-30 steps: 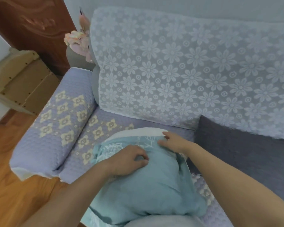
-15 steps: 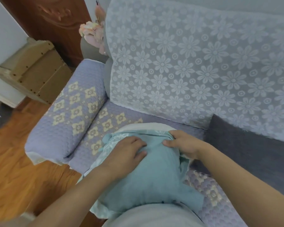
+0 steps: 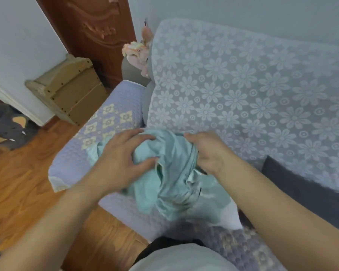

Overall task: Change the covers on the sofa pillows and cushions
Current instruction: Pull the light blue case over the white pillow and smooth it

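The left hand [image 3: 117, 159] lies spread over the near-left side of a bunched teal pillow cover [image 3: 170, 173], its fingers [image 3: 143, 136] splayed apart and bent slightly, the tips pressing into the cloth. The thumb reaches across the lower folds toward the middle of the bundle. The right hand [image 3: 207, 153] is at the far-right side of the same cover, its fingers curled down into the gathered fabric so that a thick fold is gripped between them and the palm; the fingertips themselves are hidden in the cloth. Between the two hands the teal fabric rises in long creased ridges.

Below the right wrist a white pillow insert [image 3: 229, 216] shows out from under the cover's loose edge, which hangs crumpled over it. The whole bundle rests on the sofa seat, which wears a lilac quilted sofa cover [image 3: 72, 163] with pale yellow flower motifs; this cover runs over the armrest just left of the left fingers. Beyond both sets of fingertips stands the sofa back, draped in a white floral lace throw [image 3: 243, 85]. To the right of the right forearm lies a dark grey cushion [image 3: 301, 192], against the lower edge of the lace.

Further left, past the armrest, are a wooden floor [image 3: 18, 182], a small wooden shelf unit [image 3: 70, 90] and a carved brown door [image 3: 90, 32]. Pale artificial flowers [image 3: 137, 53] sit at the far corner of the sofa back.
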A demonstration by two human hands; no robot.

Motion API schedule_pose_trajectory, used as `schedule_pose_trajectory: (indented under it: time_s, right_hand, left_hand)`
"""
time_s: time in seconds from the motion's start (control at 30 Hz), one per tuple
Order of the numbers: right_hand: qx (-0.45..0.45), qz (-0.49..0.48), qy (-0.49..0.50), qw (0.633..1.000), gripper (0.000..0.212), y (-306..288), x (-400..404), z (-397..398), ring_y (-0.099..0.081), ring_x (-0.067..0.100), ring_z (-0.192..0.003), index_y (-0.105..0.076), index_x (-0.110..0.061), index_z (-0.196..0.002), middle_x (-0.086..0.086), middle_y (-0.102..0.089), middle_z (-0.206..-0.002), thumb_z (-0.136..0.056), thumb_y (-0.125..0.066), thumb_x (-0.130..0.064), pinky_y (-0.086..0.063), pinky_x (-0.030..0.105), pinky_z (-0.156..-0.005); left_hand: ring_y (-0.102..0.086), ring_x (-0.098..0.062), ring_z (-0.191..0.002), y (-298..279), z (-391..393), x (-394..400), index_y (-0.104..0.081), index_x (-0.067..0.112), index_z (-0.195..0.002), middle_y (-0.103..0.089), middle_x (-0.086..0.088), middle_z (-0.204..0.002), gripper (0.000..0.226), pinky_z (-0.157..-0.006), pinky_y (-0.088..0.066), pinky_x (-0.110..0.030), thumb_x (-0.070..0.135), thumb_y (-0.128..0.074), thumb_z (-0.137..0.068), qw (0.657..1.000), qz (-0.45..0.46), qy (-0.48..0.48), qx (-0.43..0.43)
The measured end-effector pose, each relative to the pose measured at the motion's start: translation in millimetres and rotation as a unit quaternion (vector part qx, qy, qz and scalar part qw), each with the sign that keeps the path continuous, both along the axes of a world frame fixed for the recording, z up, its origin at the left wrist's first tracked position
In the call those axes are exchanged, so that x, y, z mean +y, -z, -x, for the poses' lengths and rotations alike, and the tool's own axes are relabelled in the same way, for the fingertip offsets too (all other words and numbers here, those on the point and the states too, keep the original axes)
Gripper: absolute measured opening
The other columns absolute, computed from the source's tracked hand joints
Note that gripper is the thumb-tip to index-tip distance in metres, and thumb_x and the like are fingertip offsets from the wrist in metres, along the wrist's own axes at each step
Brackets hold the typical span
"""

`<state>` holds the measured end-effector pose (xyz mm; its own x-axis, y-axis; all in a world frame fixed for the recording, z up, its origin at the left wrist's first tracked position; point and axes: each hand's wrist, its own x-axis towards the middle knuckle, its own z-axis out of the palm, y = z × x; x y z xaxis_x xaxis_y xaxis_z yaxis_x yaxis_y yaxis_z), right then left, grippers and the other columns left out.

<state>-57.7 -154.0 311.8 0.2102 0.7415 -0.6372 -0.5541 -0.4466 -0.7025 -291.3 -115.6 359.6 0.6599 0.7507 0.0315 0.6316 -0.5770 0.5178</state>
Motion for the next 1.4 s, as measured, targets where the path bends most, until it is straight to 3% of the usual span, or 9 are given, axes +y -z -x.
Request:
schedule_pose_trajectory:
  time_s: [0.13, 0.37, 0.47, 0.57, 0.73, 0.83, 1.03, 1.2, 1.4]
  right_hand:
    - [0.026, 0.001, -0.114, 0.993, 0.027, -17, 13, 2, -0.069, 0.030, -0.106, -0.066, 0.002, -0.122, 0.015, -0.072, -0.115, -0.095, -0.061, -0.002, -0.057, 0.041, -0.088]
    - [-0.181, 0.244, -0.001, 0.953, 0.042, 196, -84, -55, -0.065, 0.027, -0.076, -0.063, -0.014, -0.109, 0.014, -0.068, -0.096, -0.079, -0.081, -0.037, -0.051, 0.033, -0.060]
    - [-0.253, 0.306, 0.059, 0.916, 0.030, 172, -129, -66, -0.044, 0.020, -0.052, -0.053, -0.014, -0.071, 0.010, -0.051, -0.065, -0.086, -0.078, -0.023, -0.034, 0.026, -0.048]
    - [-0.248, 0.305, 0.093, 0.915, 0.023, 176, -142, -94, -0.045, 0.021, -0.058, -0.063, -0.002, -0.093, 0.012, -0.054, -0.074, -0.091, -0.074, -0.022, -0.034, 0.026, -0.047]
    - [-0.109, 0.212, 0.298, 0.925, 0.023, 179, -126, -105, -0.061, 0.030, -0.089, -0.058, -0.011, -0.112, 0.022, -0.061, -0.114, -0.094, -0.060, 0.002, -0.059, 0.045, -0.074]
    - [-0.099, 0.169, 0.435, 0.879, 0.038, 177, -131, -121, -0.058, 0.022, -0.075, -0.053, -0.001, -0.132, 0.030, -0.058, -0.125, -0.095, -0.048, 0.007, -0.055, 0.035, -0.061]
    - [-0.249, 0.249, 0.077, 0.933, 0.029, 191, -146, -94, -0.060, 0.022, -0.097, -0.056, -0.013, -0.122, 0.004, -0.062, -0.116, -0.094, -0.064, -0.018, -0.053, 0.043, -0.087]
    - [-0.274, 0.359, 0.136, 0.882, 0.089, 246, -161, -95, -0.047, 0.034, -0.127, -0.022, -0.013, -0.154, 0.014, -0.033, -0.152, -0.086, -0.074, -0.034, -0.044, 0.037, -0.095]
    - [-0.296, 0.370, 0.147, 0.868, 0.075, 280, -162, -117, -0.056, 0.028, -0.107, -0.045, -0.012, -0.137, 0.013, -0.047, -0.136, -0.078, -0.078, -0.045, -0.052, 0.041, -0.087]
  left_hand:
    - [-0.059, -0.025, -0.115, -40, 9, 98, -0.071, 0.030, -0.116, -0.067, 0.000, -0.125, 0.036, -0.098, -0.046, -0.035, 0.007, -0.055, -0.093, 0.984, 0.039, -0.053, 0.165]
    - [-0.064, -0.033, -0.104, 85, -42, 122, -0.074, 0.030, -0.110, -0.067, -0.007, -0.116, 0.032, -0.077, -0.047, -0.036, 0.015, -0.049, -0.095, 0.954, -0.008, -0.184, 0.236]
    - [-0.065, -0.033, -0.098, 98, -75, 125, -0.076, 0.029, -0.109, -0.070, -0.008, -0.111, 0.037, -0.074, -0.051, -0.037, 0.008, -0.050, -0.094, 0.969, -0.037, -0.142, 0.197]
    - [-0.064, -0.035, -0.098, 89, -118, 133, -0.075, 0.026, -0.104, -0.070, -0.010, -0.107, 0.033, -0.067, -0.040, -0.034, 0.008, -0.052, -0.090, 0.974, -0.108, -0.090, 0.178]
    - [-0.033, -0.040, -0.142, 105, -199, 140, -0.037, 0.024, -0.153, -0.031, -0.018, -0.159, 0.059, -0.107, -0.036, -0.052, 0.022, -0.054, -0.098, 0.988, -0.084, -0.110, 0.070]
    - [-0.019, -0.035, -0.150, 144, -208, 70, -0.023, 0.028, -0.160, -0.013, -0.015, -0.166, 0.069, -0.118, -0.030, -0.050, 0.027, -0.056, -0.099, 0.999, 0.009, 0.021, -0.023]
    - [-0.048, -0.006, -0.130, 270, -133, -27, -0.039, 0.043, -0.143, -0.049, 0.017, -0.138, 0.058, -0.108, -0.041, -0.027, 0.038, -0.061, -0.090, 0.908, 0.406, 0.070, 0.070]
    - [-0.046, -0.016, -0.137, 319, -113, -46, -0.028, 0.028, -0.159, -0.034, 0.003, -0.159, 0.070, -0.096, -0.043, -0.023, 0.033, -0.060, -0.098, 0.896, 0.407, 0.047, 0.170]
    - [-0.028, -0.024, -0.149, 376, -134, -38, -0.011, 0.028, -0.162, -0.021, -0.003, -0.165, 0.092, -0.114, -0.032, -0.033, 0.029, -0.069, -0.091, 0.910, 0.343, 0.076, 0.220]
